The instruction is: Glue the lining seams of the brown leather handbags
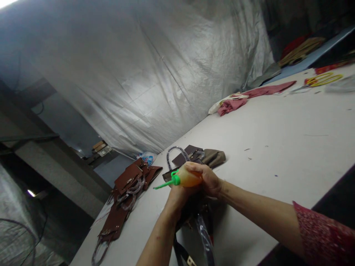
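Observation:
A squeeze bottle (191, 178) of amber liquid, with a green nozzle pointing left, lies tilted in my right hand (210, 181), whose fingers are closed round it. Just below the bottle, my left hand (179, 195) is against a dark handbag (191, 212); its fingers are hidden behind the bottle and the bag, so its grip cannot be made out. A strap in clear plastic wrap (203, 236) hangs below my hands. Beyond them lies another dark bag (187, 155) with a wrapped loop handle and an olive-brown part.
Brown handbags (130, 181) with plastic-wrapped handles lie along the left side of the white table (277, 147). Pink cloth (233, 105) and yellow-handled scissors (324, 79) lie toward the far right. A silvery plastic sheet (172, 66) hangs behind the table.

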Demonstrator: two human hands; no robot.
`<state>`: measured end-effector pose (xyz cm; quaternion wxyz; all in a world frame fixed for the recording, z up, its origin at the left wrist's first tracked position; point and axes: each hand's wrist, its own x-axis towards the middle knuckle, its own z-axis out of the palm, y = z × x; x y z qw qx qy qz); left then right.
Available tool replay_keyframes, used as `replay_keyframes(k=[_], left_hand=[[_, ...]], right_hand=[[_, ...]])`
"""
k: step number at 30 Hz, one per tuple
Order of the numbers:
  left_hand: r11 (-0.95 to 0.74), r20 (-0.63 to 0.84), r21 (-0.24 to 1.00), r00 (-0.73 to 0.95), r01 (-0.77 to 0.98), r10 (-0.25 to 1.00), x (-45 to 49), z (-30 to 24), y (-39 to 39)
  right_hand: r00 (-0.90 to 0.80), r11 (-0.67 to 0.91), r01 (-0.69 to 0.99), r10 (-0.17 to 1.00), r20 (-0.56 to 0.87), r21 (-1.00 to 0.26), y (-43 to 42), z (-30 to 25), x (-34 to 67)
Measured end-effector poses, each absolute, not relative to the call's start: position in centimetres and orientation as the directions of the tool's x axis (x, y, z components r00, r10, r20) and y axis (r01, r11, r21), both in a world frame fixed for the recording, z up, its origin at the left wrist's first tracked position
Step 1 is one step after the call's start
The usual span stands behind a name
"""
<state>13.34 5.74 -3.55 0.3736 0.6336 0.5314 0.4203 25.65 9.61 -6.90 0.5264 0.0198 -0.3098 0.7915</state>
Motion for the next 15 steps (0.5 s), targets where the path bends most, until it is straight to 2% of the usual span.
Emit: replay_keyframes(k=[5,9,12,15], left_hand=[[-0.019,0.055,0.874,-0.059,0.485,0.997,11.3,-4.4,5.0],[0.004,-0.021,0.889,0.031,0.457,0.999,10.8,-4.6,4.6],[0.009,-0.014,0.887,0.007,0.463,1.000,10.1,-4.4,4.6],[-0.012,0.023,0.887,-0.019,0.461,1.000,9.3,-4.0,4.3]], right_hand=[[-0.551,-0.314,-0.781,0.753,0.359,-0.541,9.4,-5.8,27.4],[-0.633,-0.383,-0.697,0.727,0.268,-0.606,9.6,-5.4,29.8],[-0.637,-0.419,-0.679,0.744,0.200,-0.602,9.7,-6.4,32.4],[-0.553,-0.397,-0.737,0.819,0.151,-0.547,9.7,-9.0,34.7]])
